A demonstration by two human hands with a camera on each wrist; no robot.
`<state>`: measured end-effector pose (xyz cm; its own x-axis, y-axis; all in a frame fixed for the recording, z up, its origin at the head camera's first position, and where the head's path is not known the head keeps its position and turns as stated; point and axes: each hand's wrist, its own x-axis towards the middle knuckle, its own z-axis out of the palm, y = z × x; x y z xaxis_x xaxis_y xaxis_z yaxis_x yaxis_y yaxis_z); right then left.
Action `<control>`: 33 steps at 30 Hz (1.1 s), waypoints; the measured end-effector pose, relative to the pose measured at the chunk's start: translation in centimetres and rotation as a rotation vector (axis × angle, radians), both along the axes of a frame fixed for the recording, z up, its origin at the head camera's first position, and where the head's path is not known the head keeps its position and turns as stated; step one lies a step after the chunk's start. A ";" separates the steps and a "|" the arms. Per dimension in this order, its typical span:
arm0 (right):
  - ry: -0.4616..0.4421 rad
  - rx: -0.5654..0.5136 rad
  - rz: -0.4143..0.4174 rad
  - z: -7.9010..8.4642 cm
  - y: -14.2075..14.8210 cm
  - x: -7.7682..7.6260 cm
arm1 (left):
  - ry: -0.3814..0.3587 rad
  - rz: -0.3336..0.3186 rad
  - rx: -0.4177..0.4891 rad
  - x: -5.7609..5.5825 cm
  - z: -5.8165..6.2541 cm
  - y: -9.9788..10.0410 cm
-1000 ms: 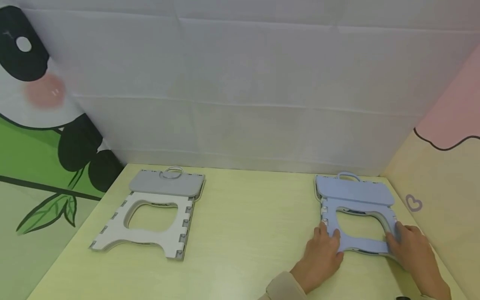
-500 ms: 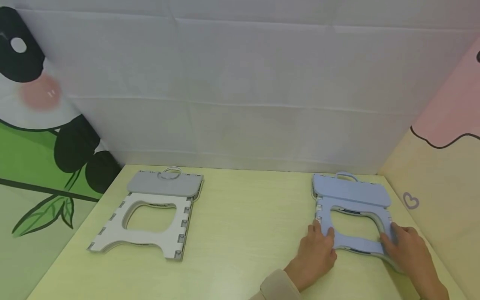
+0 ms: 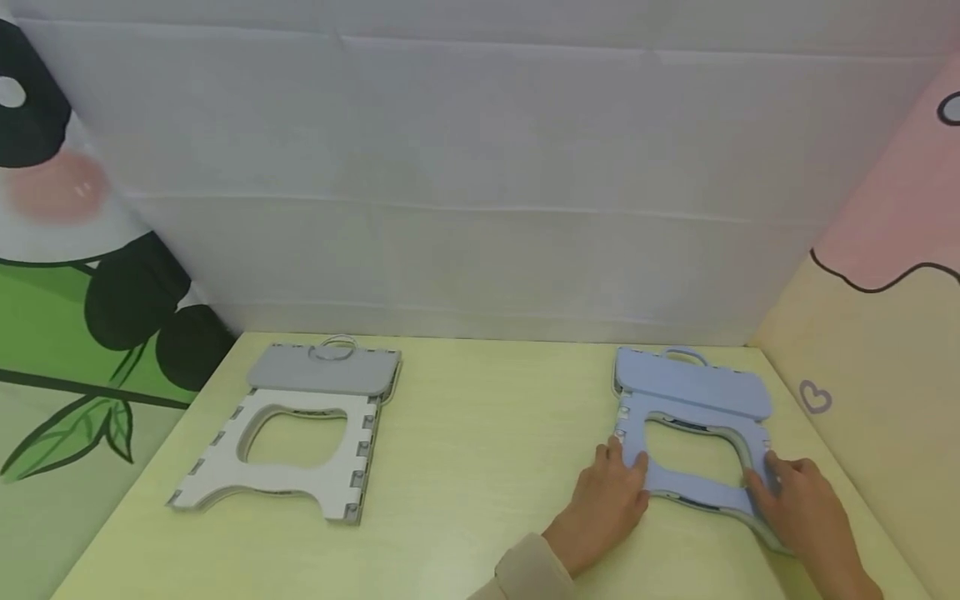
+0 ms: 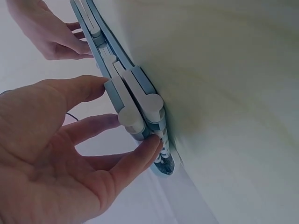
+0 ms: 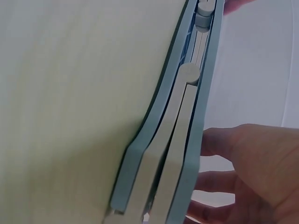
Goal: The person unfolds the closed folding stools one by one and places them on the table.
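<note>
A folded blue step stool lies flat on the right side of the table, its loop handle at the far end. My left hand holds the left edge of its near leg, thumb on top and fingers along the side. On the opposite edge, my right hand grips the other leg, its thumb over the upper face. In the left wrist view, thumb and fingertips of the left hand touch the stool's hinged leg end. The right wrist view has the right hand against the stool's layered side.
A second folded stool, white with a grey top, lies on the left of the pale yellow table. Behind the table rises a white cloth backdrop. A cream and pink printed panel borders the right edge close to my right hand.
The head view has shifted slightly right. The near end of the blue stool has swung a little left, both hands moving along with it; the white and grey stool stays put.
</note>
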<state>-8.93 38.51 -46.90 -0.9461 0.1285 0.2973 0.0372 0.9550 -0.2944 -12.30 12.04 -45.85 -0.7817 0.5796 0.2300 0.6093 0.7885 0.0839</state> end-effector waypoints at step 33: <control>0.248 0.083 0.063 -1.6 -5.8 3.4 | -0.007 -0.166 -0.045 -1.1 -0.1 -5.9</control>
